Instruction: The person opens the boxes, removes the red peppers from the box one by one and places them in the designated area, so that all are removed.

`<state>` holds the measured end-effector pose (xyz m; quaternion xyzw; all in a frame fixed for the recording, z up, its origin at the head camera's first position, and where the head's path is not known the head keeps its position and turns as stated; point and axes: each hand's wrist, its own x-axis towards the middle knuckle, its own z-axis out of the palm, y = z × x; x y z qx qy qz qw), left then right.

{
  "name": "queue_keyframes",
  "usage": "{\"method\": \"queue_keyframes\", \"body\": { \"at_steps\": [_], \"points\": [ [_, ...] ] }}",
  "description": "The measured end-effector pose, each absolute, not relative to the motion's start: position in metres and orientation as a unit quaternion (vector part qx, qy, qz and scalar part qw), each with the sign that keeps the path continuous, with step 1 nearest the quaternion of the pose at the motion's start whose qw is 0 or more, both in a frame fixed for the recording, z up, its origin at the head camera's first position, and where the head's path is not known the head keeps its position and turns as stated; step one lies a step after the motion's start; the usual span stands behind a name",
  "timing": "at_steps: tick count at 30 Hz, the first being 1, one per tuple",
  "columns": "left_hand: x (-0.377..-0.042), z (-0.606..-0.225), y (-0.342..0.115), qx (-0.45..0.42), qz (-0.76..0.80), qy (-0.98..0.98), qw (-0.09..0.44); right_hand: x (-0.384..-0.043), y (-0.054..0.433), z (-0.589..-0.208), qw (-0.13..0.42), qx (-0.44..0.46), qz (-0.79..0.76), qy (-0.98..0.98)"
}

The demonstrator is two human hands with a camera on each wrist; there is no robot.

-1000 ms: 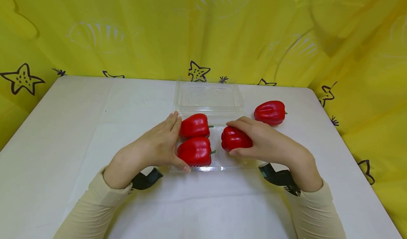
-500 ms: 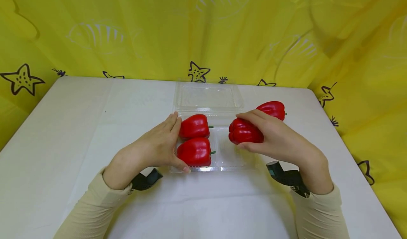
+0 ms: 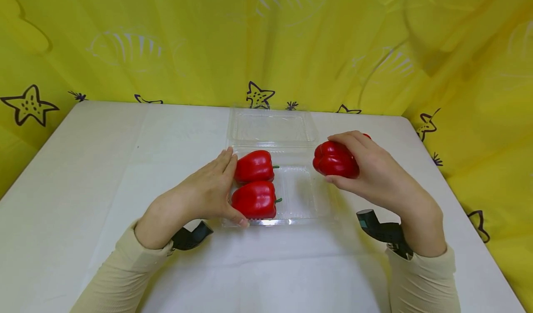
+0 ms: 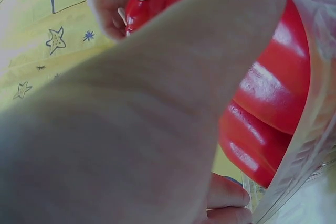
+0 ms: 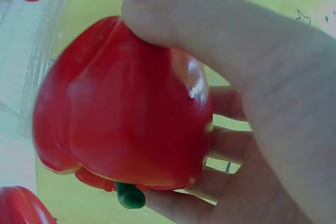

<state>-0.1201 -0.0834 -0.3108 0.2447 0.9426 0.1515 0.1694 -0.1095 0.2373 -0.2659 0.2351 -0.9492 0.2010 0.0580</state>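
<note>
My right hand (image 3: pixel 370 169) grips a red bell pepper (image 3: pixel 335 159) above the right rim of a clear plastic clamshell box (image 3: pixel 297 193). In the right wrist view its green stem (image 5: pixel 130 195) points downward and my thumb lies over the top. Two more red bell peppers (image 3: pixel 255 166) lie side by side in the left part of the box, stems to the right. My left hand (image 3: pixel 204 188) rests along the box's left side, fingers straight at the back, thumb at the front edge. A further bell pepper (image 3: pixel 367 136) is almost wholly hidden behind my right hand.
The box's clear lid (image 3: pixel 272 127) lies folded back toward the far table edge. A white cloth covers the table (image 3: pixel 104 188). A yellow patterned curtain (image 3: pixel 208 40) hangs behind and along the sides.
My right hand has lifted the bell pepper out of the box's right part, moving up and to the right. The pepper behind has become mostly covered. My left hand has stayed in place.
</note>
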Motion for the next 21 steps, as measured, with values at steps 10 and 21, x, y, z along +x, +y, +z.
{"method": "queue_keyframes", "body": {
  "at_steps": [10, 21],
  "points": [
    [-0.12, -0.311, -0.083, 0.24, 0.152, 0.943, 0.174, -0.11, 0.249, -0.264, 0.098, 0.237, 0.207, -0.944],
    [-0.12, -0.311, -0.083, 0.242, 0.153, 0.943, 0.17, -0.115, 0.263, -0.264, 0.117, 0.202, 0.205, -0.95]
  ]
}}
